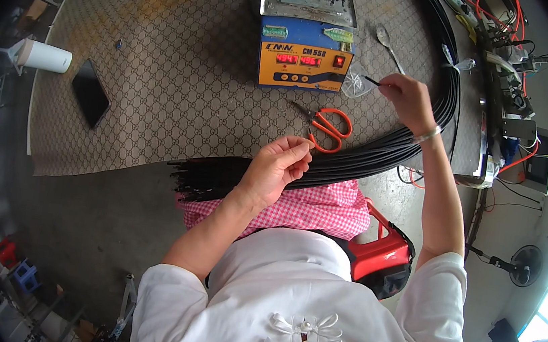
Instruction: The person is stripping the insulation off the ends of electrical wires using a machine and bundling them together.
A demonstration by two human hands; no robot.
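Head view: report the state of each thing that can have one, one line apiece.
Blue-and-orange box-shaped machine: powered on, red display lit
Flat black rectangular phone: screen dark
Orange-handled metal scissors: lying down, handles apart
Long black cable bundle: curved, wrapped at one spot with clear plastic
Thin black strand: pinched in the right hand
Left hand: thumb and forefinger together; anything between them unclear
Round black fan: cannot tell whether spinning
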